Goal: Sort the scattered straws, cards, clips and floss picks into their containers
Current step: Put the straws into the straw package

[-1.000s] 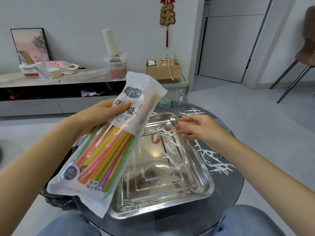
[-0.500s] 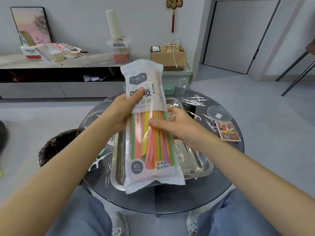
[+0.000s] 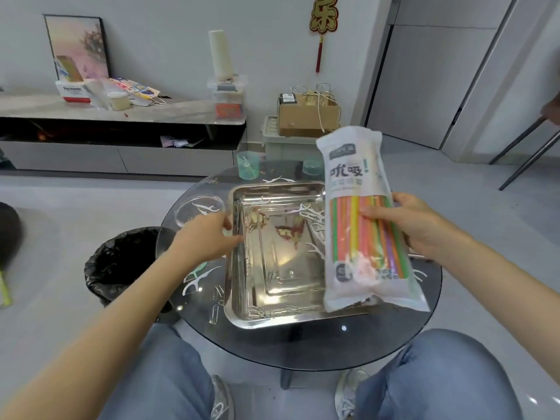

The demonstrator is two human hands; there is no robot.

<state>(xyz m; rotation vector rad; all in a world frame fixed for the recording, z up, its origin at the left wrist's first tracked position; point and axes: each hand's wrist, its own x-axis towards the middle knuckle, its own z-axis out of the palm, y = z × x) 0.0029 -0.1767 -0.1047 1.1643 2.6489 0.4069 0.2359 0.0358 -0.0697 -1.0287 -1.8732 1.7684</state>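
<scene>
Head view: round dark bench [image 3: 333,344] seen from above, both arms reaching out over it.
Right hand [image 3: 407,228]: curled round the middle of a straw pack [image 3: 354,177], thumb across its front, holding it near upright above the bench's right side.
Left hand [image 3: 209,237]: fingertips at the left rim of the tray [image 3: 272,322]; perhaps gripping it, but I cannot tell.
Tray: middle of the bench, with floss picks [image 3: 313,215] along its right side and clips [image 3: 257,313] in its near-left corner.
Bench, left edge: more picks and clips loose; a clear dish [image 3: 188,204] holds a few picks.
Bench, far edge: green cup [image 3: 248,166].
Floor: black bin [image 3: 121,262] left of the bench.
</scene>
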